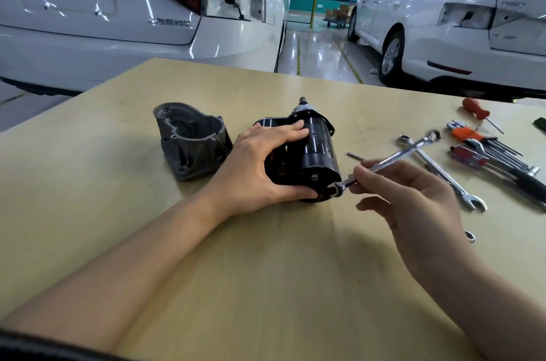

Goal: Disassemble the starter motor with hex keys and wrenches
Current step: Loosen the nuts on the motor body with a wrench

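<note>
Black cylindrical starter motor (pixel 310 154) lying on its side, left hand (pixel 260 165) gripping it; right hand (pixel 413 195) pinching a wrench (pixel 390 158) at its end cap

left hand (pixel 260 164): curled, gripping | right hand (pixel 413 198): pinching, fingers loose

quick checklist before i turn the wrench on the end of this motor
1. Motor steadied: ok, the left hand grips its black body on the table.
2. Wrench in hand: ok, the right hand pinches its shaft.
3. Wrench head seated on the fastener: cannot tell, the head is at the near end cap but blurred.
4. Swing room: not ok, a loose pin and a spare wrench lie close on the right.
5. Grey housing out of the way: ok, it sits apart on the left.
</note>
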The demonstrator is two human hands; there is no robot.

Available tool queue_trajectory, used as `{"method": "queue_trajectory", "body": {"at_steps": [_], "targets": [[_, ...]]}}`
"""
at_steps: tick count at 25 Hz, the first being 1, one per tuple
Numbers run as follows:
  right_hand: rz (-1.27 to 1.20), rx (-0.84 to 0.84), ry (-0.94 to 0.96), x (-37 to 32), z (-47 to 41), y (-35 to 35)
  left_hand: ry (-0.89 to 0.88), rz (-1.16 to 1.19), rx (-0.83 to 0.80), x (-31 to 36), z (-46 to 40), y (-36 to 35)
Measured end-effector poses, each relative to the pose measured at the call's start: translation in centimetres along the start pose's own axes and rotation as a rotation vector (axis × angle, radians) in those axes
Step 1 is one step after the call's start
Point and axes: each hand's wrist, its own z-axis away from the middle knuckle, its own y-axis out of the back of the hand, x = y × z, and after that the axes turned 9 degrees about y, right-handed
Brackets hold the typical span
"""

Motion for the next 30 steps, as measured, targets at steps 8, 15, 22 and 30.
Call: {"method": "queue_trajectory", "body": {"at_steps": [8,15,22,30], "targets": [[-0.233,0.067,-0.140,0.4,0.1,-0.7,0.003,0.007,-0.007,0.1,0.0,0.1],[-0.251,0.057,-0.159,0.9,0.1,-0.9,0.009,0.022,0.010,0.1,0.0,0.0],[-0.250,0.049,-0.148,1.2,-0.1,-0.8,0.024,0.048,0.055,0.1,-0.1,-0.3],[-0.189,-0.048,-0.049,0.8,-0.5,-0.6,0.042,0.059,0.019,0.2,-0.2,-0.2]]}}
